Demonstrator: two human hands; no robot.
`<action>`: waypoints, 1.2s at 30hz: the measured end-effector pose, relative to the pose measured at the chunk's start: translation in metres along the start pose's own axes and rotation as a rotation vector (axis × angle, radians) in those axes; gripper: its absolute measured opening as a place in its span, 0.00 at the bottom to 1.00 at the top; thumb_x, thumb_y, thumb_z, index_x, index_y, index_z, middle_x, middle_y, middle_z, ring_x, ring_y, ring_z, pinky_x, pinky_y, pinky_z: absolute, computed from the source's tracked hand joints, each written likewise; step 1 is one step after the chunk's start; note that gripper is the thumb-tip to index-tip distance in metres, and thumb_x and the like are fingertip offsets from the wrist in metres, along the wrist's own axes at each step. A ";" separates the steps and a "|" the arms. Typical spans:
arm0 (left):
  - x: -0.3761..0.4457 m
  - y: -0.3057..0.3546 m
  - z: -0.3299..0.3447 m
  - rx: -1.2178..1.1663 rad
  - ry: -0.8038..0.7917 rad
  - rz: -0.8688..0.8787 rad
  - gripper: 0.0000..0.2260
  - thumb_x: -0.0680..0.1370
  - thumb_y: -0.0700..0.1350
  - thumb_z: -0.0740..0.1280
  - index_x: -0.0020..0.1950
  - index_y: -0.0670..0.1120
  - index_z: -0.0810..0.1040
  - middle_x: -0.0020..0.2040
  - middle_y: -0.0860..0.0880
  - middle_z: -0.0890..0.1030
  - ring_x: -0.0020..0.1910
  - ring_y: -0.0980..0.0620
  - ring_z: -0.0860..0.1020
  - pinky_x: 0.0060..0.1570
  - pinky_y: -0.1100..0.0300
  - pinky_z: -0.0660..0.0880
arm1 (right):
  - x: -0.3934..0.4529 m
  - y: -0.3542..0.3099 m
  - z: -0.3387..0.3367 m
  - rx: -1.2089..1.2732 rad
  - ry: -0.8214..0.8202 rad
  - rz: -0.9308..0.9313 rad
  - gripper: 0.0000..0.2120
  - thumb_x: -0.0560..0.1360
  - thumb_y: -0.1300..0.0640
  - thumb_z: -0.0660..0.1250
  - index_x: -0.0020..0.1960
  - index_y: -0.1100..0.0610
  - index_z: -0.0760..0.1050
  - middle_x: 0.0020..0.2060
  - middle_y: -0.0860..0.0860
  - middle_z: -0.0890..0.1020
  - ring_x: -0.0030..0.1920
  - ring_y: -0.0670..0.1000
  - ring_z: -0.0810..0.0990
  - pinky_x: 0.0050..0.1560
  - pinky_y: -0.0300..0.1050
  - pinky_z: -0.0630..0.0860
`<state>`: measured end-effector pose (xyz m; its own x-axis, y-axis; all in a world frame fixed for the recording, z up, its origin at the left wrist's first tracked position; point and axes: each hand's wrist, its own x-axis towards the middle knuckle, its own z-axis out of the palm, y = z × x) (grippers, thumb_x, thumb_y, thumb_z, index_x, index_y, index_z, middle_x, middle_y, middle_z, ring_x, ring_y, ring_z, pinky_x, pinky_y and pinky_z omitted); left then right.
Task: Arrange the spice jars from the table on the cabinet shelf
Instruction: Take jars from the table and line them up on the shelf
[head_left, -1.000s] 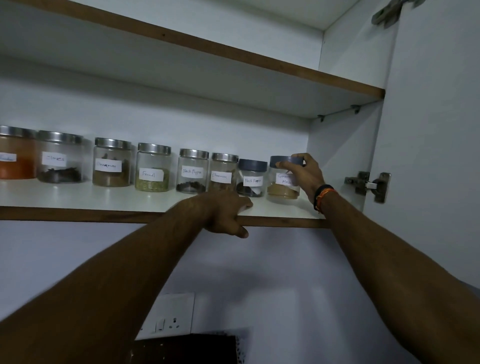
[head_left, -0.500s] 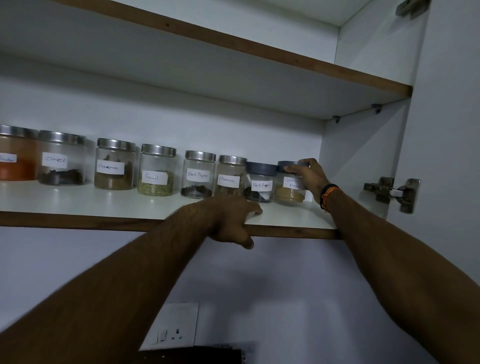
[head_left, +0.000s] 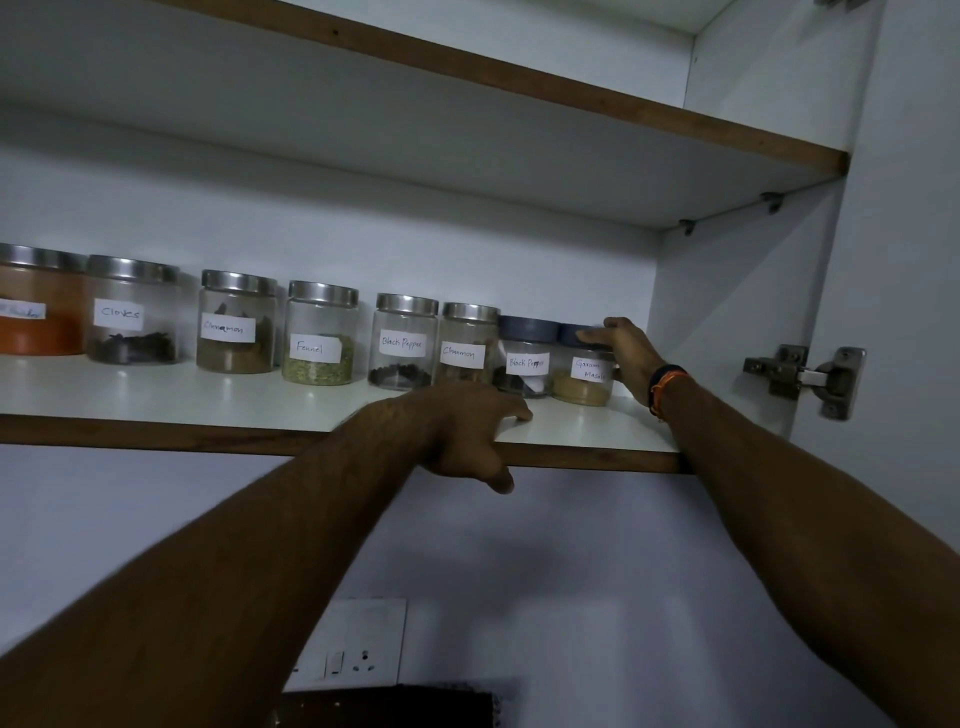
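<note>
A row of labelled glass spice jars stands on the white cabinet shelf (head_left: 156, 395). From the left: an orange powder jar (head_left: 36, 306), cloves (head_left: 130, 312), cinnamon (head_left: 236, 322), fennel (head_left: 319, 338), black pepper (head_left: 402, 343) and cinnamon (head_left: 465, 345), all with steel lids. Then comes a blue-lidded black pepper jar (head_left: 524, 358). At the right end is the blue-lidded garam masala jar (head_left: 582, 382), standing on the shelf and touching its neighbour. My right hand (head_left: 626, 358) grips it, fingers over the lid and palm against its right side. My left hand (head_left: 462, 431) rests on the shelf's front edge, fingers on top, thumb hanging below.
A bare strip of shelf lies between the garam masala jar and the cabinet's right wall. The open door with its metal hinge (head_left: 805, 374) is at the right. An upper shelf (head_left: 519, 83) runs overhead. Below are a wall socket (head_left: 353, 644) and a dark object (head_left: 389, 706).
My right hand has stayed on the garam masala jar and eased it back beside the blue-lidded black pepper jar. My left hand has kept its place on the shelf edge.
</note>
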<state>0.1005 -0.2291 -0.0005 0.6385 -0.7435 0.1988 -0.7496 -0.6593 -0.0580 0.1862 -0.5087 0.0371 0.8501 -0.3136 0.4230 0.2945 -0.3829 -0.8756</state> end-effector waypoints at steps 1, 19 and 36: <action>0.000 -0.001 0.000 -0.005 0.001 0.001 0.38 0.75 0.57 0.72 0.80 0.52 0.58 0.79 0.48 0.62 0.76 0.47 0.62 0.73 0.48 0.62 | 0.000 -0.001 0.001 0.029 -0.003 0.006 0.09 0.78 0.54 0.67 0.54 0.54 0.69 0.49 0.52 0.77 0.52 0.55 0.78 0.52 0.49 0.75; -0.001 -0.001 0.001 0.108 0.093 0.041 0.39 0.72 0.71 0.66 0.74 0.49 0.67 0.71 0.49 0.73 0.63 0.51 0.73 0.60 0.53 0.71 | -0.035 -0.014 -0.001 -0.228 0.357 -0.124 0.26 0.78 0.44 0.65 0.72 0.57 0.70 0.69 0.57 0.73 0.68 0.58 0.73 0.67 0.50 0.69; -0.030 0.023 0.021 0.257 0.349 0.026 0.24 0.82 0.62 0.56 0.71 0.49 0.72 0.67 0.44 0.77 0.66 0.42 0.73 0.63 0.46 0.72 | -0.239 -0.034 0.028 -0.132 0.367 -0.257 0.06 0.74 0.59 0.69 0.49 0.54 0.83 0.48 0.47 0.85 0.51 0.46 0.82 0.54 0.44 0.80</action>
<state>0.0678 -0.2250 -0.0287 0.4902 -0.7068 0.5100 -0.6688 -0.6803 -0.3000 -0.0152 -0.3961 -0.0406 0.5388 -0.4718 0.6979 0.3973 -0.5882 -0.7044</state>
